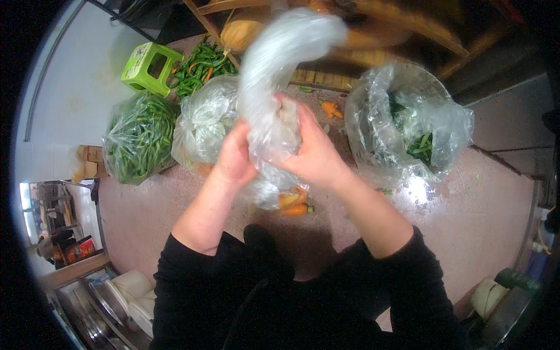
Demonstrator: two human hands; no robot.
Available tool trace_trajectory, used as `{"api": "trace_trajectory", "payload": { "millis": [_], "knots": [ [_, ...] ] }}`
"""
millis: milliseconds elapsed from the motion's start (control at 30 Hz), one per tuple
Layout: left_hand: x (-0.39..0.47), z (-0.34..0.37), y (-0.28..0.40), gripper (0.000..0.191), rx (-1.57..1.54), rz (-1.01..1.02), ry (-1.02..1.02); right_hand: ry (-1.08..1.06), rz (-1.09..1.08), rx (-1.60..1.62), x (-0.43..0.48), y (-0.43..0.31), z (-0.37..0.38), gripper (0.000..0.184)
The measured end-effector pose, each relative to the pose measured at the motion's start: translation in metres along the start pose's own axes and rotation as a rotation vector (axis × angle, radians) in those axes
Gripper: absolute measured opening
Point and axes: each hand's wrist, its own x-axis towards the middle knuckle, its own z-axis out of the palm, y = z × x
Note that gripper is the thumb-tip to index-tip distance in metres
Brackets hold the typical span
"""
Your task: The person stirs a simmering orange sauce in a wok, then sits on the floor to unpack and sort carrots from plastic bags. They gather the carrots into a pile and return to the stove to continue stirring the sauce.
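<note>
Between my hands is the gathered neck of a clear plastic bag (273, 144), its loose end blurred and swung up and away from me. My left hand (237, 153) grips it from the left, my right hand (313, 144) from the right. Lower down, the bag's crinkled part partly covers some orange peppers (297, 209) on the floor. Just left of my left hand rests another knotted plastic bag (205, 118); its contents are hard to make out. Further left sits a clear bag of long green peppers (142, 135).
A large open plastic bag (367, 113) with green vegetables stands at right. Behind are a lime-green stool (146, 68), a heap of green peppers (203, 65), an orange squash (240, 36) and a wooden rack (323, 78). An orange pepper (331, 109) lies on the reddish floor (481, 214).
</note>
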Motion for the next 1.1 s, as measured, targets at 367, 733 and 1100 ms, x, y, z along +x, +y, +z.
{"api": "trace_trajectory", "payload": {
  "millis": [367, 733, 1100],
  "knots": [
    [-0.008, -0.027, 0.040, 0.023, 0.400, 0.192, 0.410, 0.421, 0.250, -1.065, 0.007, 0.021, -0.192, 0.052],
    [0.009, -0.036, 0.024, 0.013, 0.389, 0.015, 0.346, -0.418, 0.793, -1.369, 0.030, 0.058, -0.217, 0.050],
    [-0.001, -0.059, 0.027, 0.012, 0.623, -0.151, 0.367, -1.219, 0.987, -1.344, 0.014, 0.139, -0.223, 0.042]
  ]
}}
